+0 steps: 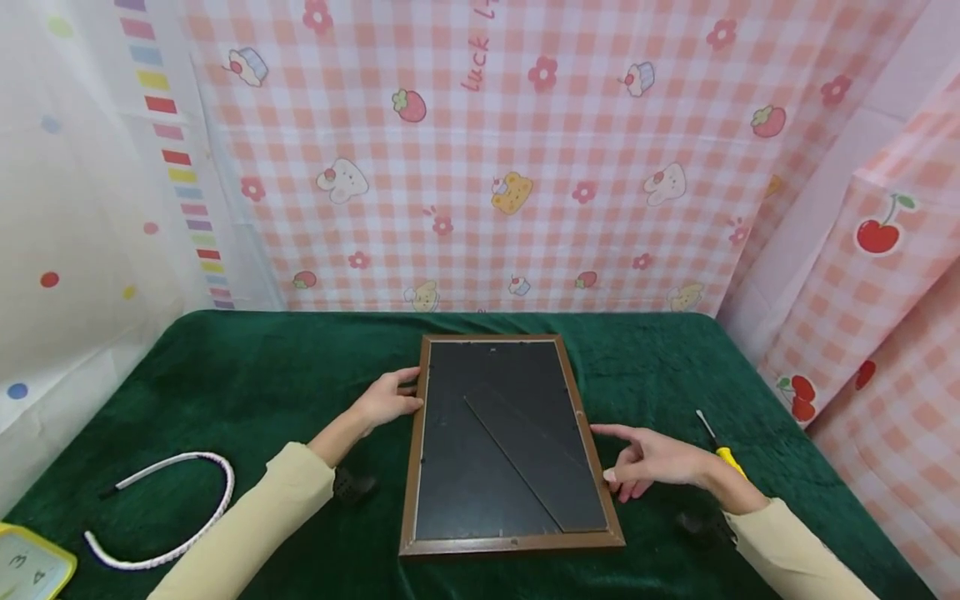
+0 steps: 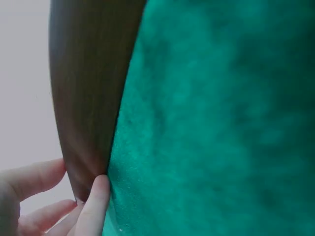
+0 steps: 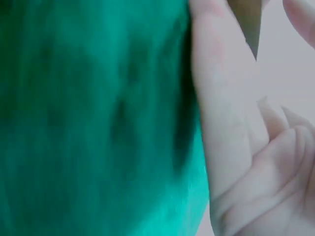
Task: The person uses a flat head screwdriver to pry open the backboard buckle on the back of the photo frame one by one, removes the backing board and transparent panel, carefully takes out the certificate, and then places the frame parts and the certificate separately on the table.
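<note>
Pink gingham curtain (image 1: 510, 133) behind; green cloth (image 1: 300, 358) over counter. Picture frame (image 1: 510, 450), face down, mid-counter; black backing (image 1: 450, 492), brown rim. Left hand (image 1: 386, 398): fingers pinching rim. Right hand (image 1: 660, 458): index finger extended to opposite rim; grip cannot be told. Yellow-handled screwdriver (image 1: 728, 457), beside right wrist. White headband (image 1: 228, 485), left. Yellow-edged board (image 1: 36, 554), far left.

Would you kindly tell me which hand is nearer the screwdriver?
The right hand: the screwdriver lies by its wrist; the left hand is across the picture frame.
</note>
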### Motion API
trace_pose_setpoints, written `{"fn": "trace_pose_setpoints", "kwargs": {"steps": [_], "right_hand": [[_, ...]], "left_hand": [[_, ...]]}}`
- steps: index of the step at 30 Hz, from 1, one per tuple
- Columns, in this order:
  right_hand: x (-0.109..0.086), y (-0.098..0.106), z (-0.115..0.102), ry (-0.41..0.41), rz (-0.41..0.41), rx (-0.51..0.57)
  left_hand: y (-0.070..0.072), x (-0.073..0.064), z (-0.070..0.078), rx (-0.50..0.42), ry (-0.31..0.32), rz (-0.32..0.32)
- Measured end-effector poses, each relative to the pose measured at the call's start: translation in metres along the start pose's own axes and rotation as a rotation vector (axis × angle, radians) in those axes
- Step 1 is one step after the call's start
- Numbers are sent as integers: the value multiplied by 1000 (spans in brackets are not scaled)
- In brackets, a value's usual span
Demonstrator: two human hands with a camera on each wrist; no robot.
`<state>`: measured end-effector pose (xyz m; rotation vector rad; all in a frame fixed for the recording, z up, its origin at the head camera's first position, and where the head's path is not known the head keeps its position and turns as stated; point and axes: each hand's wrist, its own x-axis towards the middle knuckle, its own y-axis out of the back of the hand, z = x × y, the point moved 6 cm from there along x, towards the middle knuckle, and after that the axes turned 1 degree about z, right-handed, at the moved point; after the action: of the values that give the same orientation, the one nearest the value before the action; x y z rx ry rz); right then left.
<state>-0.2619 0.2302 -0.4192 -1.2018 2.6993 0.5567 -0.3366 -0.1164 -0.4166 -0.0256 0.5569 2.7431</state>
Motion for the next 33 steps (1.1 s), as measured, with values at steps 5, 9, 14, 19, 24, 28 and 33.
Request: {"fn": "trace_pose_setpoints", "kwargs": {"steps": [5, 9, 14, 19, 24, 28, 33], "right_hand": [[-25, 37, -1, 28, 205, -168], [-54, 67, 4, 6, 374, -285], [-92, 91, 17, -174, 557, -485], [-112, 91, 35, -367, 488, -536], [-112, 85, 48, -449, 389, -508], [-109, 84, 43, -418, 405, -543], [-106, 86, 27, -282, 500, -535]], "left_hand": [[-4, -19, 4, 111, -35, -36], [-7, -36, 7, 196, -78, -42], [-11, -53, 9, 158, -112, -95], [-11, -60, 8, 117, -106, -121], [-10, -59, 6, 103, -89, -102], [-9, -58, 6, 98, -93, -103], [-10, -58, 5, 93, -84, -102]]}}
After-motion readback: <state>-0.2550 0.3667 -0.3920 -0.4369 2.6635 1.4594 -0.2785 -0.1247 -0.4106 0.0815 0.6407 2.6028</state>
